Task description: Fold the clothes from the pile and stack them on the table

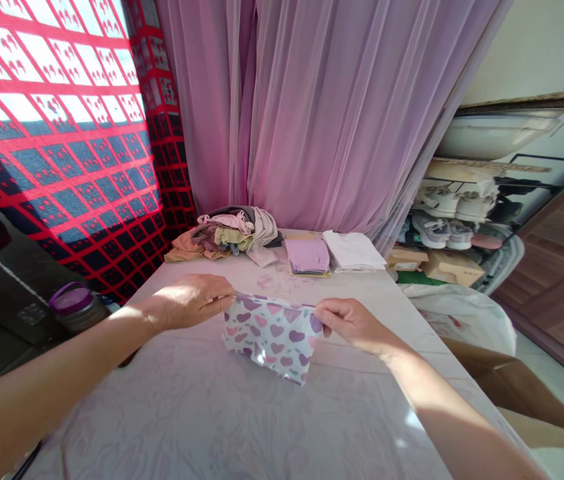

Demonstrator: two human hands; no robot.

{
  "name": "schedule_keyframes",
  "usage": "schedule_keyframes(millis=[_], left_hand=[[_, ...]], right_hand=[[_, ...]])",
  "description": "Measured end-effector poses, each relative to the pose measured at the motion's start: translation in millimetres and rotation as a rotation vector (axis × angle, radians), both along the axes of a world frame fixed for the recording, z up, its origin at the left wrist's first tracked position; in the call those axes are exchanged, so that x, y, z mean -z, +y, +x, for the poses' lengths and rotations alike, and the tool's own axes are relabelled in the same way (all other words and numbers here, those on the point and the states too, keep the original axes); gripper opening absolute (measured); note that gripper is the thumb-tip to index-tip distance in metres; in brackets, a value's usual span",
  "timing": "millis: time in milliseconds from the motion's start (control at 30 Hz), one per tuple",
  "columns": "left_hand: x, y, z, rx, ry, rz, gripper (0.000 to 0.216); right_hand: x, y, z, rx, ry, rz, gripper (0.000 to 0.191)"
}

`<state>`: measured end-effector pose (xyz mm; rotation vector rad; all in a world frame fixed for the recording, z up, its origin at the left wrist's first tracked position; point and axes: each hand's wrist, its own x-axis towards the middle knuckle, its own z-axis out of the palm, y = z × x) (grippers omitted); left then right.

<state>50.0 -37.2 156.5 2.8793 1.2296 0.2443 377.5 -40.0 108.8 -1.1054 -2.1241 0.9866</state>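
Observation:
A shiny plastic bag with purple and pink hearts on white hangs over the table in front of me. My left hand pinches its upper left corner between thumb and fingers. At the opposite top corner, my right hand grips it with curled fingers. The top edge is stretched nearly straight between both hands, and the lower edge is wrinkled and tilts down to the right. Whether anything lies inside the bag cannot be made out.
A heap of crumpled clothes, a folded lilac stack and a white stack lie at the table's far end. Left stands a purple-lidded jar; right are a shoe rack and an open cardboard box.

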Motion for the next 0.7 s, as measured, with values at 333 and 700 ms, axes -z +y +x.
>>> schedule_keyframes(millis=[333, 700], left_hand=[[-76.9, 46, -8, -0.011, -0.279, -0.012, 0.039], [-121.0, 53, 12, -0.164, -0.582, -0.03, 0.041]], right_hand=[[-84.1, 42, -5, 0.109, 0.151, 0.091, 0.045], [-156.2, 61, -11, 0.289, -0.044, 0.24, 0.014]])
